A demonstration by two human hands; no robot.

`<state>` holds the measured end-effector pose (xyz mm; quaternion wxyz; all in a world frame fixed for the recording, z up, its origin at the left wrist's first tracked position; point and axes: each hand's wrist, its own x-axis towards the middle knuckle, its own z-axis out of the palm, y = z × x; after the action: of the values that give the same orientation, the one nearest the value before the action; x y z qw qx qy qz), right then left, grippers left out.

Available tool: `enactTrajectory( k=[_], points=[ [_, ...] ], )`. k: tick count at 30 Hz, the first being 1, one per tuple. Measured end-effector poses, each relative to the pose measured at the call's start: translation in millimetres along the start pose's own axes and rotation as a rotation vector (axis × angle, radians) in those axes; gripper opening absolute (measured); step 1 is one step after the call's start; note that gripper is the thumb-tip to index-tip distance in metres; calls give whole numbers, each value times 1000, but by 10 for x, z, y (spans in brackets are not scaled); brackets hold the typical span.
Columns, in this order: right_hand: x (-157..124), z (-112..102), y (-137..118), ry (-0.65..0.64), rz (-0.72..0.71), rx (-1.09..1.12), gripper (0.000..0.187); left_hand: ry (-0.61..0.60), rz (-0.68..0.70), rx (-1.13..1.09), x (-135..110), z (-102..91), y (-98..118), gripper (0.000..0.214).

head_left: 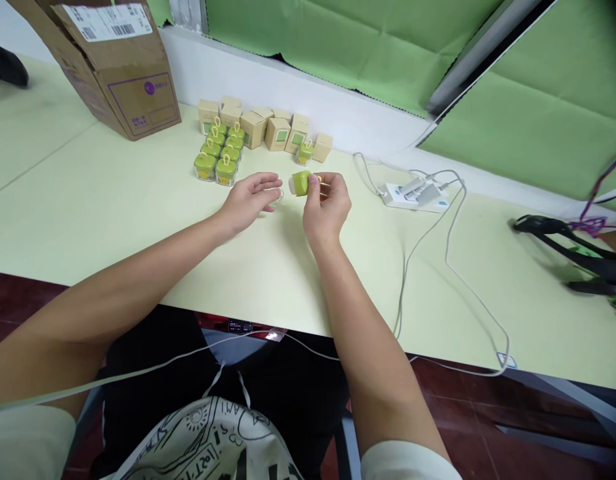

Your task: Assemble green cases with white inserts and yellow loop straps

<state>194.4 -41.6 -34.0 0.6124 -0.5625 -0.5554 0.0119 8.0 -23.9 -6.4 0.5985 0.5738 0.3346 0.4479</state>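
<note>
My right hand (327, 205) pinches a small green cube-shaped item (301, 183) with a yellowish loop, held just above the pale table (88, 213). My left hand (249, 198) lies beside it to the left, fingers curled loosely around a small clear piece (277, 195) that I cannot make out well. Behind the hands stand several green items with clear bases (219, 155) in rows, and several small tan boxes (265, 127). One more green item (305, 152) stands beside the boxes.
A cardboard shipping box (115, 63) leans at the back left. A white power strip (413, 197) with plugs and grey cables (438, 247) lies to the right. Black straps (578, 253) are at the far right edge. Green cloth covers the wall behind.
</note>
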Motion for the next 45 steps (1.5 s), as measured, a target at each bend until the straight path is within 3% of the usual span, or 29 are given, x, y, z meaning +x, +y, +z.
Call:
enactTrajectory(
  k=[3, 14, 20, 33, 39, 45],
  points=[
    [-19, 15, -21, -22, -6, 4, 43, -53, -65, -76, -11, -8, 38, 49],
    [-13, 11, 49, 6, 43, -12, 40, -150, -73, -210, -145, 52, 162, 51],
    [33, -20, 68, 52, 54, -1, 43, -58, -134, -205, -87, 34, 128, 51],
    [-2, 9, 78, 42, 72, 10, 41, -176, -109, -259, -164, 58, 181, 50],
    [-6, 4, -14, 60, 90, 64, 45, -58, -163, -194, -86, 33, 124, 45],
    [-59, 36, -100, 7, 47, 40, 44, -85, -207, -252, -63, 4, 109, 61]
  ],
)
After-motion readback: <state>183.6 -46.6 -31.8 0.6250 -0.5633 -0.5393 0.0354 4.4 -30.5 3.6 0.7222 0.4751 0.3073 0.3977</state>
